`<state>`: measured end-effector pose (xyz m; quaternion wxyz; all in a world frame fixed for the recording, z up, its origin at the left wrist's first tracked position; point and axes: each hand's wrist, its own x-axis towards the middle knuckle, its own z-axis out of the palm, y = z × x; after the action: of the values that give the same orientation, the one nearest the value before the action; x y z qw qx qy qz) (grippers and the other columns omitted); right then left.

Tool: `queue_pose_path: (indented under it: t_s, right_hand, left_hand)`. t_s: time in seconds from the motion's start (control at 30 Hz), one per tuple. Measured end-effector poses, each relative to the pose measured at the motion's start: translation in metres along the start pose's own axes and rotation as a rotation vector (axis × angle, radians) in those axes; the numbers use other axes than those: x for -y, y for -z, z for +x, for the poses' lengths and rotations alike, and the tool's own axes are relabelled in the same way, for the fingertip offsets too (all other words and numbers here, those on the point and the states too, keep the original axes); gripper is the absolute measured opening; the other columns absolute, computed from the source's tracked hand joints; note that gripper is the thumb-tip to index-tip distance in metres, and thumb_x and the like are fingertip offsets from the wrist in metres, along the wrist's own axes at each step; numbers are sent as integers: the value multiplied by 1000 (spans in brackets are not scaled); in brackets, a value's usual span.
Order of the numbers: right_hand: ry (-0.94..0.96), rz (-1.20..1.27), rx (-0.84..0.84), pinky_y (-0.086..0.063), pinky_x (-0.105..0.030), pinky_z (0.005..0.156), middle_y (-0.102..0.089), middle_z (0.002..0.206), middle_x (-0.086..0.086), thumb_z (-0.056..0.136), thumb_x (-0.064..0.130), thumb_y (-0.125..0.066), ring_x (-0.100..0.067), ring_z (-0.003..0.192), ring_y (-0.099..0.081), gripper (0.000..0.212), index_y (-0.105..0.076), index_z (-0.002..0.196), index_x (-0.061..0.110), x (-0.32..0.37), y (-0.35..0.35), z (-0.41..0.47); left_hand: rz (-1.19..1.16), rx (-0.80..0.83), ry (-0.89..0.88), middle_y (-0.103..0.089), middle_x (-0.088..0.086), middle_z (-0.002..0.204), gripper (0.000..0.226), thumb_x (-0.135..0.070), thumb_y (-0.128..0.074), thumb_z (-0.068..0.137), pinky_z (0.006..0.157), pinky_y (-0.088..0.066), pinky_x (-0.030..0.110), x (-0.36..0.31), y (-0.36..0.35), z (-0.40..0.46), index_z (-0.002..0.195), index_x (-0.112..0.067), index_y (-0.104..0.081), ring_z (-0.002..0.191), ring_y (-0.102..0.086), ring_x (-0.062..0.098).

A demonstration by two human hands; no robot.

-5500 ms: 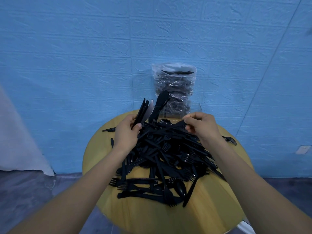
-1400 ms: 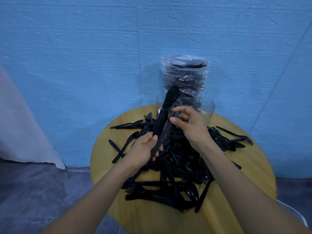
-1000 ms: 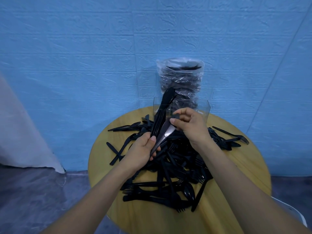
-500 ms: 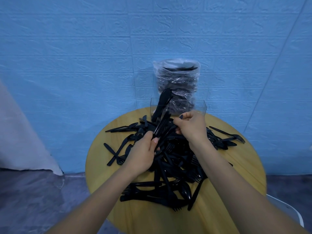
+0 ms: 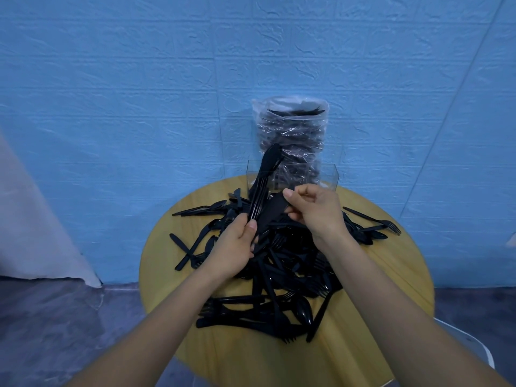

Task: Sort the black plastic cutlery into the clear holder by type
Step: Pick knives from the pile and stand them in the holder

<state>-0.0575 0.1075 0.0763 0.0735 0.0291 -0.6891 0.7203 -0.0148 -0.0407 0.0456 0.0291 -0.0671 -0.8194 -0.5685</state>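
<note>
Ahead of you stands a blue wall (image 5: pixel 139 79) with a textured brick pattern, evenly and softly lit. A round yellow wooden surface (image 5: pixel 391 289) sits against it, over a dull grey-purple floor (image 5: pixel 55 331). At your far left, a pale cloth (image 5: pixel 33 219) hangs down to the floor.

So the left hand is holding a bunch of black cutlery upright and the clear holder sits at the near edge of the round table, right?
Not quite. The head view shows the clear holder at the far edge of the round table, by the wall. The left hand does hold a bunch of black cutlery upright.
</note>
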Motion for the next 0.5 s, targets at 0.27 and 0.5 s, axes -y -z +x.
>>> queue_pose_path:
  t_s: [0.27, 0.5]
  right_hand:
    - [-1, 113, 49, -43, -13, 48, -65, 59, 7, 92, 7, -58, -2, 51, -52, 17, -59, 75, 11, 4, 6, -1]
    - [-19, 318, 109, -45, -14, 50, -65, 65, 5, 85, 0, -61, -6, 55, -52, 14, -67, 83, 13, -4, 0, -4]
  left_hand:
    - [-269, -15, 156, -45, -3, 69, 25, -19, -33, 103, 54, -39, 19, -1, 5, 0, 90, -11, -52, 58, -41, 7]
    - [-383, 124, 196, -43, -4, 62, 25, -17, -34, 102, 50, -33, 20, -9, 8, -4, 87, -11, -54, 52, -37, 7]
